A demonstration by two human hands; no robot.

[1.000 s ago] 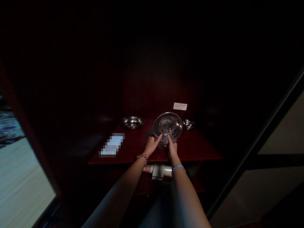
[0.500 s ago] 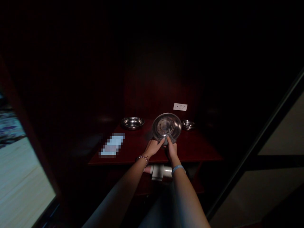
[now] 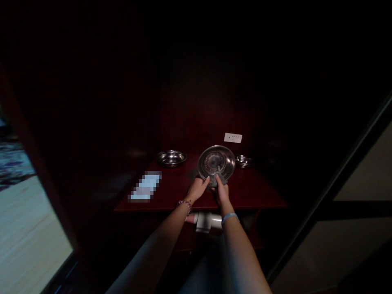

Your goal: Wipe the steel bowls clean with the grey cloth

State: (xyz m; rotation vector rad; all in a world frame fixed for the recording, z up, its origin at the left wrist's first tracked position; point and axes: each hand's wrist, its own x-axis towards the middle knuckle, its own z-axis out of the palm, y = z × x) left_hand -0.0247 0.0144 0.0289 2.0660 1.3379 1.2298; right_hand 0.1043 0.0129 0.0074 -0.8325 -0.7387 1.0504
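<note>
A round steel basin [image 3: 213, 160] is held up, tilted with its inside facing me, above the dark red shelf [image 3: 171, 192]. My left hand [image 3: 198, 188] grips its lower left rim, thumb on the inside. Closed on a grey cloth [image 3: 219, 181], my right hand [image 3: 222, 190] presses it to the basin's lower rim. The fingers behind the basin are hidden. Another steel basin [image 3: 172, 158] rests at the back left of the shelf, and small steel bowls [image 3: 244, 161] sit at the back right, partly behind the held basin.
A blurred-out pale rectangle [image 3: 145, 186] lies on the shelf's left side. A white socket plate [image 3: 233, 137] is on the back wall. Below the shelf edge are a white cylindrical object [image 3: 216, 221] and a pinkish thing [image 3: 191, 219]. Dark cabinet walls stand on both sides.
The held basin has shifted very slightly to the right in view. My left thumb has moved a little left along the rim. Both hands keep their hold.
</note>
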